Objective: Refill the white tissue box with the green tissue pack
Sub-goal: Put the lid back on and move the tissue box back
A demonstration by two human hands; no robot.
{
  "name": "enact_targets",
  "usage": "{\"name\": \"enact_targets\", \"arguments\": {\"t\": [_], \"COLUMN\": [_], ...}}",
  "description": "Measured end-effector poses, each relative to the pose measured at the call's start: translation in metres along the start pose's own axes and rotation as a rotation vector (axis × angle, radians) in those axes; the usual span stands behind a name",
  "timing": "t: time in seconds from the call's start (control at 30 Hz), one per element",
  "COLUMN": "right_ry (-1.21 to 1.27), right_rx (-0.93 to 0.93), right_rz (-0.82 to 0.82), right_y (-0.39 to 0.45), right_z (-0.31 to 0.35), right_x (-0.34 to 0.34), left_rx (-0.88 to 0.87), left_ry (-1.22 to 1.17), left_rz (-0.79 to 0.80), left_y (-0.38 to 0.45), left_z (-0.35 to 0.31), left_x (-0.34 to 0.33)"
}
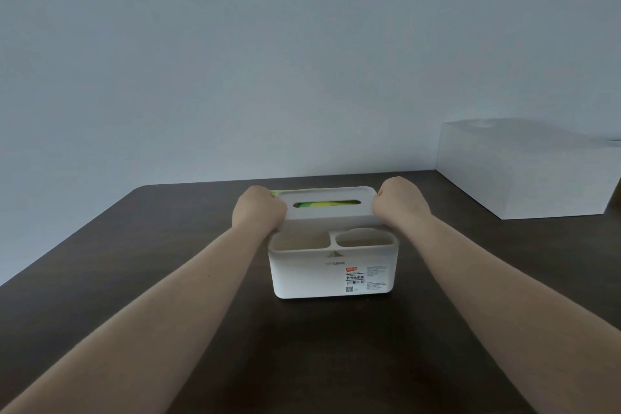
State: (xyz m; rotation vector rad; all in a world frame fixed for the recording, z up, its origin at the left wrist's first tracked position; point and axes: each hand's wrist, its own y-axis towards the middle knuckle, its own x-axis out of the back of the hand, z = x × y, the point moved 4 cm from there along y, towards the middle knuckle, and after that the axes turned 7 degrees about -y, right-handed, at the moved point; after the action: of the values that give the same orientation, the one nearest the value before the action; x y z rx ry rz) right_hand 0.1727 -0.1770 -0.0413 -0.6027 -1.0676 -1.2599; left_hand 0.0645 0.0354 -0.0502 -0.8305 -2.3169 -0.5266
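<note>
**White lid gripped at both ends over the tissue box**

White tissue box (332,265) stands on a dark wooden table (134,262), between both forearms. The left hand (258,210) and the right hand (400,203) are closed around the two ends of the lid (331,212). The green tissue pack (322,204) lies inside, seen through the slot and at the lid's left edge. A white block (524,171) sits far right, below a plain grey wall (302,60).

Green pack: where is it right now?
In the head view, the green pack sits inside the tissue box at table centre, showing through the slot of the lid, which the left hand and right hand grip at its ends.
</note>
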Motion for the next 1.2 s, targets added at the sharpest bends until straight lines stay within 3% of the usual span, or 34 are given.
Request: {"name": "enact_targets", "arguments": {"t": [0.5,0.63,0.83,1.2], "right_ry": [0.000,0.081,0.203,0.277], "right_rx": [-0.062,-0.085,-0.026,-0.068], "right_rz": [0.067,0.054,0.113,0.262], "right_y": [-0.001,-0.007,-0.035,-0.051], "right_z": [0.003,0.000,-0.010,-0.006], "right_x": [0.002,0.001,-0.013,-0.011], "left_rx": [0.092,0.125,0.217,0.123], "left_ry": [-0.080,-0.139,-0.237,-0.050], "left_rz": [0.065,0.045,0.151,0.289], "left_y": [-0.008,-0.016,-0.042,-0.061], "left_z": [-0.006,-0.004,0.004,0.013], "left_x": [0.005,0.007,-0.002,-0.006]}}
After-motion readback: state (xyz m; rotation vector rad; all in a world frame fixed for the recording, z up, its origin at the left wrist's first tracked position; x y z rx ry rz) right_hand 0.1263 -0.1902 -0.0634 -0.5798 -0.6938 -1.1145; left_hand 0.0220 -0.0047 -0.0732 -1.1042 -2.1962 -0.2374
